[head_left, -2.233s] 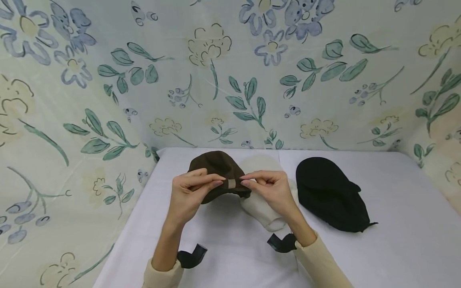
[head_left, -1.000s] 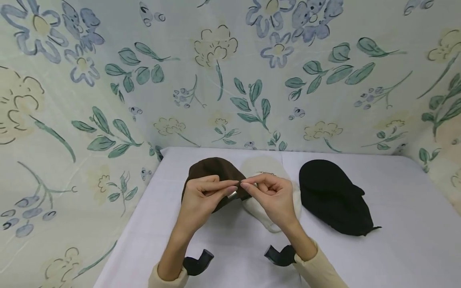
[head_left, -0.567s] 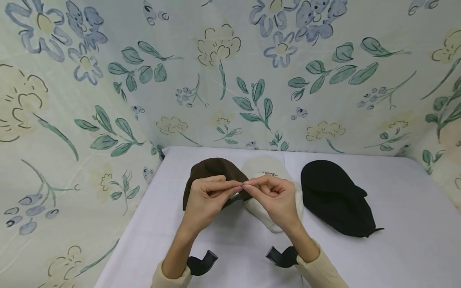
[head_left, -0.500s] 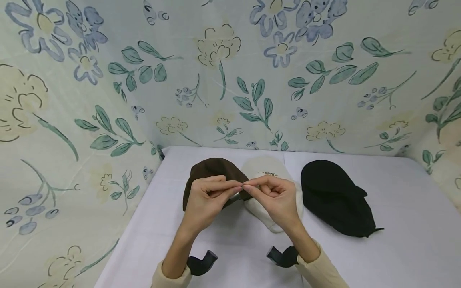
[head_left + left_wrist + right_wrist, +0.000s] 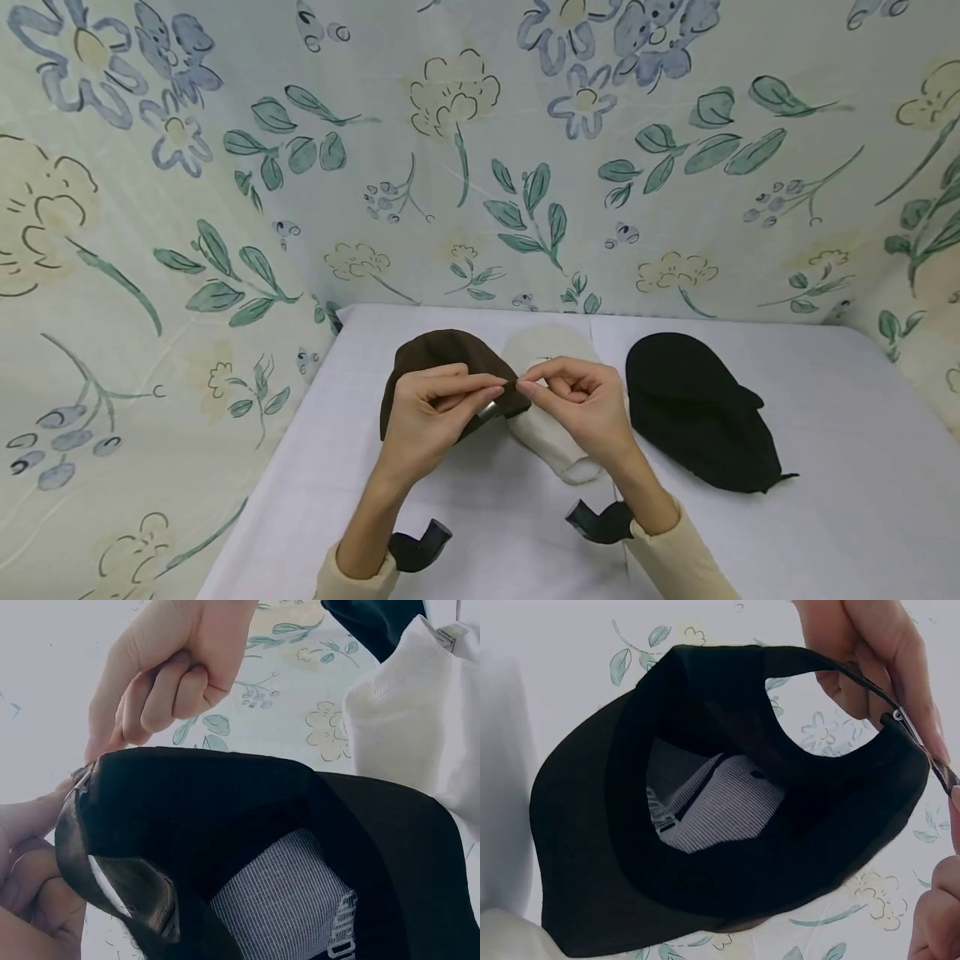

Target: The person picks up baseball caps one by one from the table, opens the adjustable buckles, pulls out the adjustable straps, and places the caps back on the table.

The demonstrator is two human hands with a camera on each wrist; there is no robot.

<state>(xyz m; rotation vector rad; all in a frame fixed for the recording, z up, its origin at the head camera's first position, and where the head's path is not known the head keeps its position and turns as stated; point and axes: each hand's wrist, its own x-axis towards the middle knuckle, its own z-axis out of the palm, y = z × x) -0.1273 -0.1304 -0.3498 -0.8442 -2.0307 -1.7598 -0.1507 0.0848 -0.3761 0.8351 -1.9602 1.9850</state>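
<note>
A dark brown baseball cap is held up over the table with its back strap toward me. My left hand pinches the strap between thumb and index finger, near a small metal buckle. With thumb and fingertip, my right hand pinches the strap's end just to the right, a small gap from the left fingertips. In the right wrist view the cap's inside shows a striped lining and the arched opening above the strap.
A white cap lies behind my right hand, partly covered by it and the brown cap. Farther right lies a black cap. The white-clothed table meets a floral cloth backdrop.
Since about two seconds ago, my hands came together at the strap and the cap tilted. In the last half second my right hand has shifted slightly right, widening the gap between the fingertips.
</note>
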